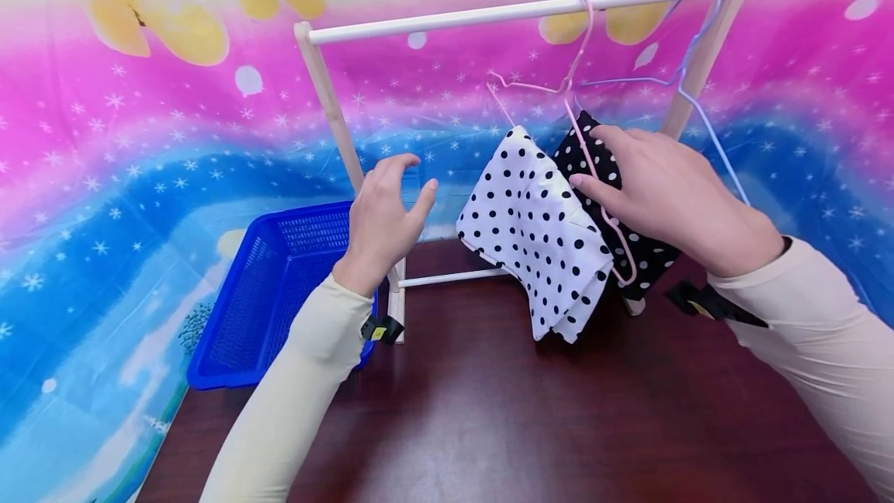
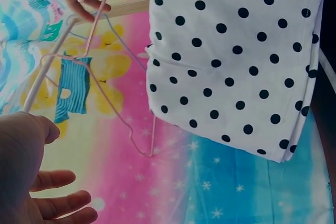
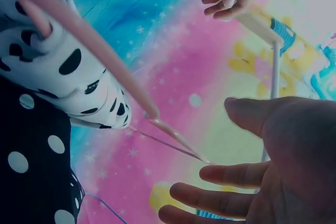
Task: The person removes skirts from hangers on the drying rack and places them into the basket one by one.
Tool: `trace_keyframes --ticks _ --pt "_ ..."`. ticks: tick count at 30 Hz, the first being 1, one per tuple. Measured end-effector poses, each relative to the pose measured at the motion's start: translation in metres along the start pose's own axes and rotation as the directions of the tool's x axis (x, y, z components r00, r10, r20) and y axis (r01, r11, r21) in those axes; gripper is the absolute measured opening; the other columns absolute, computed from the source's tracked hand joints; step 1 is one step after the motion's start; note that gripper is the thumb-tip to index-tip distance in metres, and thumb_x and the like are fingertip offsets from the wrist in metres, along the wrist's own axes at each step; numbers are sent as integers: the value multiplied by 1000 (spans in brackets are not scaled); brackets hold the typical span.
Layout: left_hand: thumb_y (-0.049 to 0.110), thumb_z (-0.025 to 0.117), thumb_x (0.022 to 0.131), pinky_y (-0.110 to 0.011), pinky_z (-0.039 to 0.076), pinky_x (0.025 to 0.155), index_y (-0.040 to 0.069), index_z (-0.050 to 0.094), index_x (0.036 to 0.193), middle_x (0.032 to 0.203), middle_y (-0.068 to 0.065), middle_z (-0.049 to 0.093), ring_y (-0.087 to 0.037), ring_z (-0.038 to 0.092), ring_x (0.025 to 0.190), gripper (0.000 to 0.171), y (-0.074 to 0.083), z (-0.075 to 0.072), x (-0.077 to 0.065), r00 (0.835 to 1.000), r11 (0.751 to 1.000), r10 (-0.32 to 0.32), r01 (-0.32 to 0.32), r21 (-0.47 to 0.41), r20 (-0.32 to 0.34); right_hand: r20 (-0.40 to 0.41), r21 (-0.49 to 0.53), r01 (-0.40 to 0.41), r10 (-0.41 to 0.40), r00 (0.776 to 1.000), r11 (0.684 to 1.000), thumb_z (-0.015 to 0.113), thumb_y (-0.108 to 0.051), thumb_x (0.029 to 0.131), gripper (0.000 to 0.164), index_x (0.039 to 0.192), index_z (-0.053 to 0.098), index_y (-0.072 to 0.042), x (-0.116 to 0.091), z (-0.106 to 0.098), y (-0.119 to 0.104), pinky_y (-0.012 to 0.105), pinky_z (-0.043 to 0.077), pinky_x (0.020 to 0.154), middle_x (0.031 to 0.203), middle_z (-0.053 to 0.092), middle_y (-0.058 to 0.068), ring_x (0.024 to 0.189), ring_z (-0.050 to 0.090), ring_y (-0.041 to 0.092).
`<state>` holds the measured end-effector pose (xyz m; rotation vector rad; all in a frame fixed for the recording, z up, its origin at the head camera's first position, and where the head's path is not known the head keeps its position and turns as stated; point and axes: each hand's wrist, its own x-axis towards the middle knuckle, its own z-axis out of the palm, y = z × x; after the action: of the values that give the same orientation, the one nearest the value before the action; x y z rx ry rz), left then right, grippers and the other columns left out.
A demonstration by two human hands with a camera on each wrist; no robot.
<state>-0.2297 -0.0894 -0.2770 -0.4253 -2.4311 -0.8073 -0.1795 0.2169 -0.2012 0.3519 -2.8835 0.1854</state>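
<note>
A white cloth with black polka dots (image 1: 534, 231) hangs folded over a pink hanger (image 3: 110, 61) on the rack; its exact kind I cannot tell. The hanger's hook sits over the white rail (image 1: 454, 19). My right hand (image 1: 670, 192) is beside the hanger's right side, thumb and fingers spread; in the right wrist view they look apart from it. Behind, a black cloth with white dots (image 1: 649, 261) hangs, partly hidden by that hand. Left of the white cloth, my left hand (image 1: 384, 220) is in the air with fingers apart, holding nothing.
A blue plastic basket (image 1: 226, 317) stands at the left, beside the rack's wooden post (image 1: 328, 103). A blue-purple hanger (image 1: 708, 126) hangs at the rail's right end. The dark reddish table (image 1: 475, 410) lies below, with a patterned backdrop behind.
</note>
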Motion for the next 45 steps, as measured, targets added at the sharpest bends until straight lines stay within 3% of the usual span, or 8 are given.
trace_keyframes --ticks 18,25,33,40,45 --pt "43 56 102 -45 55 92 17 58 137 136 -5 63 -26 60 120 44 8 27 18 993 999 -8 3 44 120 -56 39 24 -21 998 999 57 -27 103 45 138 55 0 25 2 -4 62 52 85 114 72 24 102 68 44" --pt "45 54 102 -43 55 96 17 57 139 137 -4 63 -23 59 123 46 8 38 22 984 997 -26 12 79 177 -92 94 43 -34 995 995 59 -20 100 40 132 60 3 31 3 -4 59 53 81 104 75 24 91 70 41" --pt "43 55 102 -42 56 92 17 59 136 132 -4 65 -24 62 118 44 6 46 21 986 998 -20 9 68 163 -84 165 55 -42 996 985 56 -14 100 41 136 57 5 38 7 3 54 51 78 78 75 15 73 69 32" --pt "42 56 102 -43 55 94 16 60 135 131 -5 66 -25 62 119 42 2 51 19 986 998 -27 18 59 164 -33 212 51 -45 998 976 48 -11 99 39 132 59 4 44 9 3 32 42 56 77 76 10 57 58 16" --pt "40 58 101 -44 55 94 16 60 134 131 -5 66 -26 62 118 41 2 53 19 987 999 -26 19 44 159 -25 240 49 -44 999 970 43 -8 95 37 123 63 2 46 9 0 31 41 54 74 75 6 54 54 15"
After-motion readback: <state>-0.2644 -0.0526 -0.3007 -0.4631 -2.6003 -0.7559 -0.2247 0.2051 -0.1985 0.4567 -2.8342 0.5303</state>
